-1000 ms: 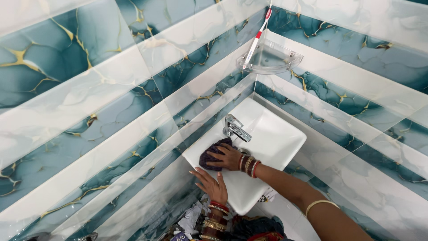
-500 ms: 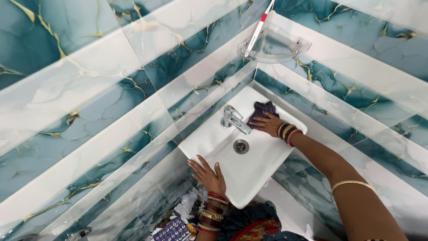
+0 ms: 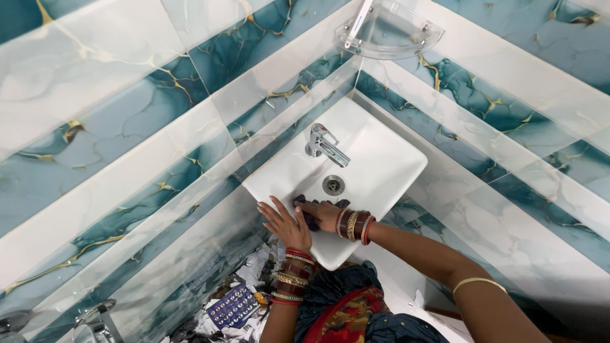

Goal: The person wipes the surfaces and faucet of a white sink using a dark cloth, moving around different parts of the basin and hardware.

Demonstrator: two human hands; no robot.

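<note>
A white square washbasin is fixed in the corner of a tiled wall, with a chrome tap at its back and a round drain in the middle. My right hand presses a dark purple cloth onto the basin's near part, just below the drain. My left hand lies flat with spread fingers on the basin's near-left rim, touching the cloth's edge. Both wrists carry several bangles.
A clear glass corner shelf hangs above the basin with a toothbrush on it. Crumpled paper and a dark patterned packet lie on the floor below left. Another chrome tap shows at the bottom left.
My right hand has carried the cloth from the back of the basin beside the tap to the near part by the drain. My left hand stayed on the rim. The view shifted downward.
</note>
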